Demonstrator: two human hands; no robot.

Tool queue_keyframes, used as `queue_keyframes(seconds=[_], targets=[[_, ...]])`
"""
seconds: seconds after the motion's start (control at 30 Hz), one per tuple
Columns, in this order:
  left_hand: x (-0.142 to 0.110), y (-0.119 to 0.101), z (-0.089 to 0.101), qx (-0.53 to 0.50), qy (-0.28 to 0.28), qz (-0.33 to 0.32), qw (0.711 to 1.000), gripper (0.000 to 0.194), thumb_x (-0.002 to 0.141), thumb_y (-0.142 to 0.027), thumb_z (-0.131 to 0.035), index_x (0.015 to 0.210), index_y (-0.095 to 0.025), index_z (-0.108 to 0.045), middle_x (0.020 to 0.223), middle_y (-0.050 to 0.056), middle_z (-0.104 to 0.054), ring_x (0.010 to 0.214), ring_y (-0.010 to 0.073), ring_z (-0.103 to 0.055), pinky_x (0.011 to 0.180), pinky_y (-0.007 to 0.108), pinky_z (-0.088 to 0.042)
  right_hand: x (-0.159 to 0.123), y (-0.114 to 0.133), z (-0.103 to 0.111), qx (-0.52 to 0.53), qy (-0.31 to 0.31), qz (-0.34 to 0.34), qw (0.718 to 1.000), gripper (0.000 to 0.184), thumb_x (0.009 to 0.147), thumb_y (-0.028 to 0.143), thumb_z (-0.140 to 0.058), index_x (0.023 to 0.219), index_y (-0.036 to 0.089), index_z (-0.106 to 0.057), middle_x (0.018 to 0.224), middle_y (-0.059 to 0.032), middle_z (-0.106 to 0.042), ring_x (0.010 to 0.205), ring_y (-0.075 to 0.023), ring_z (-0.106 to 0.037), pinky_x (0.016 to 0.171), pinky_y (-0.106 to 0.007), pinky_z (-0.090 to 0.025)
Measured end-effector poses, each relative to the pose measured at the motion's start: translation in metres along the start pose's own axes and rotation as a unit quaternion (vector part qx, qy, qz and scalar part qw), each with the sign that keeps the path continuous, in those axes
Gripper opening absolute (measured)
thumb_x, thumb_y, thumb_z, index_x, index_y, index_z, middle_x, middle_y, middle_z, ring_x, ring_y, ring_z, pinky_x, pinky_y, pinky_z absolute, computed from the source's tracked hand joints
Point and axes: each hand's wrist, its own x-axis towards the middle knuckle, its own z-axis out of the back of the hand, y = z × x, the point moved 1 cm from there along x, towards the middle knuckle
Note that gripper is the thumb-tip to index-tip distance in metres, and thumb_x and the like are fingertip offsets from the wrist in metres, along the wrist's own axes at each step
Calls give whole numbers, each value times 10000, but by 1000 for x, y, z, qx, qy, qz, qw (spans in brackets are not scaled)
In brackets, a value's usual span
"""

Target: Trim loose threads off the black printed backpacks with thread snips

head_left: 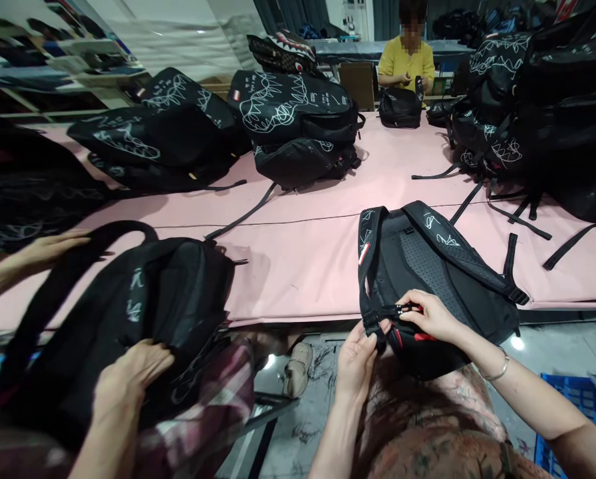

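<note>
A black backpack (430, 266) lies back side up across the table's front edge and my lap, its padded shoulder straps (432, 226) marked with white scribbles. My left hand (358, 359) is closed on a black strap buckle (372, 320) at the bag's lower left corner. Just to the right, my right hand (430, 316) pinches dark zipper pulls (402, 308) beside an opening that shows red lining (422, 337). The fingertips of both hands are close together. Part of the bag's lower side is in shadow.
On my left a co-worker's hands (133, 372) handle another black backpack (183, 286). Stacked backpacks (298, 106) stand along the far side of the pink table (298, 266), with a large pile (552, 100) at right. A person in yellow (406, 63) works opposite. A blue crate (572, 406) sits at lower right.
</note>
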Motion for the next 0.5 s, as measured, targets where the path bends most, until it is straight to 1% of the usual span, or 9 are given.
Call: queue_keyframes(seconds=[0.07,0.17,0.3,0.5], targets=[[0,-1,0,9,4,-9,1000,495,617,-169,-743,1082,-146,-574,934,118,-695,968,240,-615,917,331,-415,-3,-2,4,-8,33,-3,999,105,732,91,-599,786,180,-606,741,12,-579,666,-120,-524,599,-221,-391],[0,-2,-1,26,-4,-25,999,536,601,-171,-755,1099,-151,-559,930,109,-697,930,215,-629,865,281,-441,-6,-1,8,-37,61,11,997,90,734,104,-620,785,179,-614,726,14,-580,643,-116,-508,592,-220,-375],[1,-1,-2,43,-13,-34,998,543,592,-168,-758,1095,-162,-554,920,93,-700,878,184,-642,834,269,-456,-4,6,9,-62,82,38,994,57,759,135,-619,796,178,-616,735,5,-576,662,-119,-514,609,-221,-383],[0,-1,-3,55,-22,-42,997,498,594,-173,-754,1060,-151,-579,897,86,-702,884,186,-636,848,282,-447,0,12,6,-85,91,67,990,23,801,183,-588,792,177,-609,745,-6,-579,703,-131,-537,646,-229,-402]])
